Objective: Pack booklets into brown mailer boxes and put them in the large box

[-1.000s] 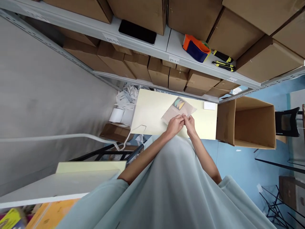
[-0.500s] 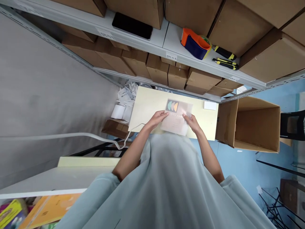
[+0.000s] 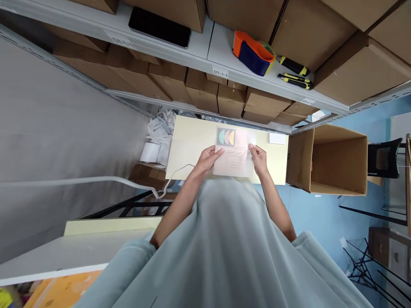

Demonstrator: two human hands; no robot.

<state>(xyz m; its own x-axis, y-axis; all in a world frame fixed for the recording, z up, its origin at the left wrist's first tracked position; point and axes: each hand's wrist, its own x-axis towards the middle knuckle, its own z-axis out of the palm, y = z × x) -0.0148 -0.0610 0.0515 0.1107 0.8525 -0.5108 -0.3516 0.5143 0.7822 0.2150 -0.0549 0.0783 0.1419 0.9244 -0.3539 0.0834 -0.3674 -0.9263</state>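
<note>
A flat, pale pink packet (image 3: 236,160) with a clear, shiny surface is held up over the cream table (image 3: 189,141). Its upper left carries a dark square with green, pink and orange half-round shapes. My left hand (image 3: 207,161) pinches the packet's left edge, thumb on top. On the opposite side, my right hand (image 3: 258,158) grips the right edge near the upper corner. A small white card or box (image 3: 277,138) lies on the table to the right of the packet.
An open cardboard box (image 3: 338,164) stands right of the table. The shelf (image 3: 205,60) above bears a black phone (image 3: 159,27), an orange-and-blue tape dispenser (image 3: 253,53), two cutters (image 3: 293,72) and cartons. Crumpled paper (image 3: 161,126) and a white cable (image 3: 112,180) are at the left.
The packet now lies straighter between my hands. My right hand has shifted up along its edge. The whole view has moved slightly, with the shelf and table further left.
</note>
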